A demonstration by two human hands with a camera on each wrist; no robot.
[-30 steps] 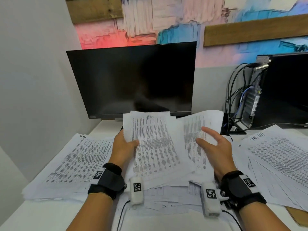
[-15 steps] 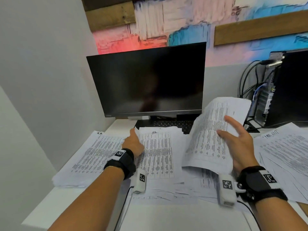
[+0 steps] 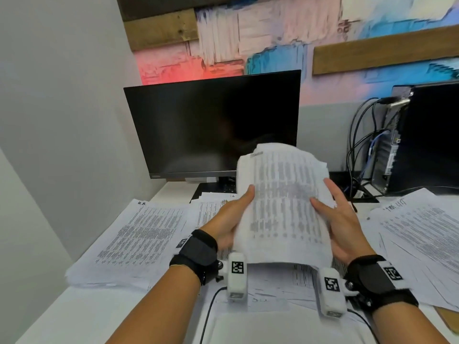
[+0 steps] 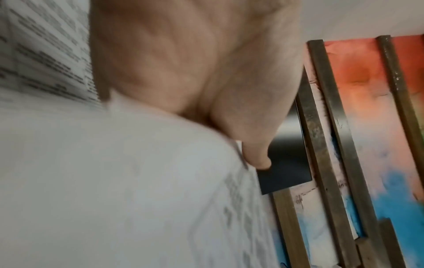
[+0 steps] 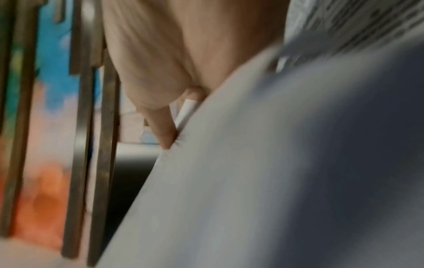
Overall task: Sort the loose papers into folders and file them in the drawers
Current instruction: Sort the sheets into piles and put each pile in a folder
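While both hands held it off the desk (image 3: 154, 316), the sheaf of papers (image 3: 280, 207) bowed upward between them, its far edge curling toward the monitor (image 3: 211, 125). The left hand (image 3: 231, 219) clasped the sheaf's left edge, thumb on the printed face and fingers hidden beneath; the right hand (image 3: 340, 219) gripped the opposite edge the same way, thumb on top, its fingers out of sight behind the sheets. Both wrist views were blurred, showing little beyond a thumb pressed to paper. To do this step well, the person probably needed to ease the inward squeeze, let the sheets flatten, then tap the edges square before looking for a folder; none was visible. Left of the left fingers lay a sorted pile (image 3: 139, 234), right of the right fingers another spread (image 3: 417, 232). Half a second earlier only the right hand had lifted sheets while the left pressed papers flat on the desk; now both carried one joined bundle.
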